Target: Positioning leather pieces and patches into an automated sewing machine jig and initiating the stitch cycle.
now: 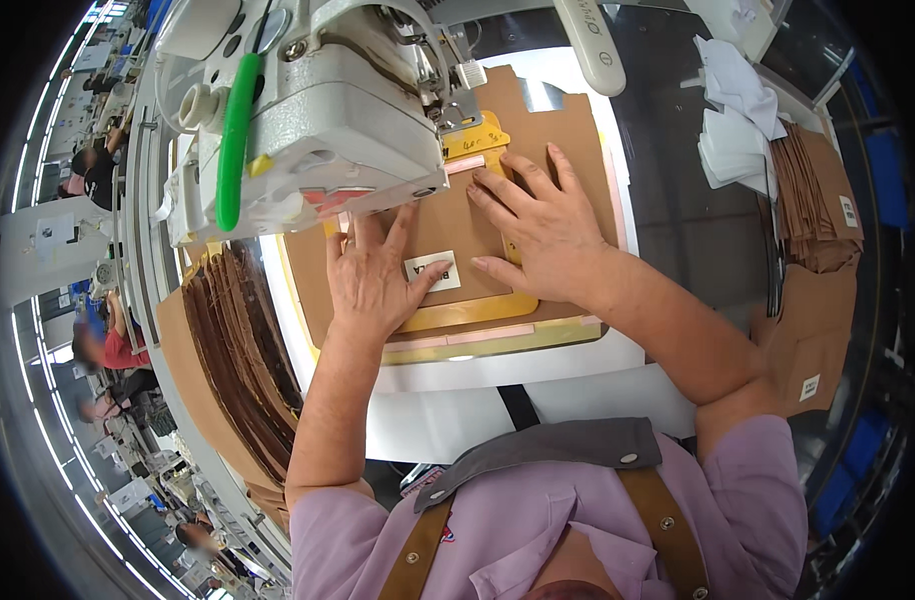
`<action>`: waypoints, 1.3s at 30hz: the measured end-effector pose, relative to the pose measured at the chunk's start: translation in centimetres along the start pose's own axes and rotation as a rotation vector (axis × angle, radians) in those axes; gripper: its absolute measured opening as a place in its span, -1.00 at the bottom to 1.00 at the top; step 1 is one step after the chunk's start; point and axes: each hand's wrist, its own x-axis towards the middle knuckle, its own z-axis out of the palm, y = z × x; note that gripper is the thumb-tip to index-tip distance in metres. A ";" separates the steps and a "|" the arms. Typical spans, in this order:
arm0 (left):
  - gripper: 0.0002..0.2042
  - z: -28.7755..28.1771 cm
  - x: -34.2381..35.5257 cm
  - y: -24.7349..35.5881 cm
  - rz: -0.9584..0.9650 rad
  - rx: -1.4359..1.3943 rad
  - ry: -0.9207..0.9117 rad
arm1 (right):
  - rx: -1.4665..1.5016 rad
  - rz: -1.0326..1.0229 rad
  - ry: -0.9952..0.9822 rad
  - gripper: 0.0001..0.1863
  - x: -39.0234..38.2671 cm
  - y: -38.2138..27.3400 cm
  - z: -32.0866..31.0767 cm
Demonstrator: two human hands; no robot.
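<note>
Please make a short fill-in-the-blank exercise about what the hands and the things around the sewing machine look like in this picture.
1. Both hands, left hand and right hand, lie flat on a ____ piece of fabric.
2. The sewing machine has a ____ lever on its side.
3. The white label sits between the two ____.
4. A stack of brown pieces lies to the person's ____.

Missing words: brown; green; hands; left

Bright overhead light, sharp centre, warped edges
</note>
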 end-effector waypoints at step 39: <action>-0.34 2.6 1.7 0.3 0.193 -0.518 0.091 | 0.302 -0.407 0.163 -0.72 -0.7 -2.6 0.4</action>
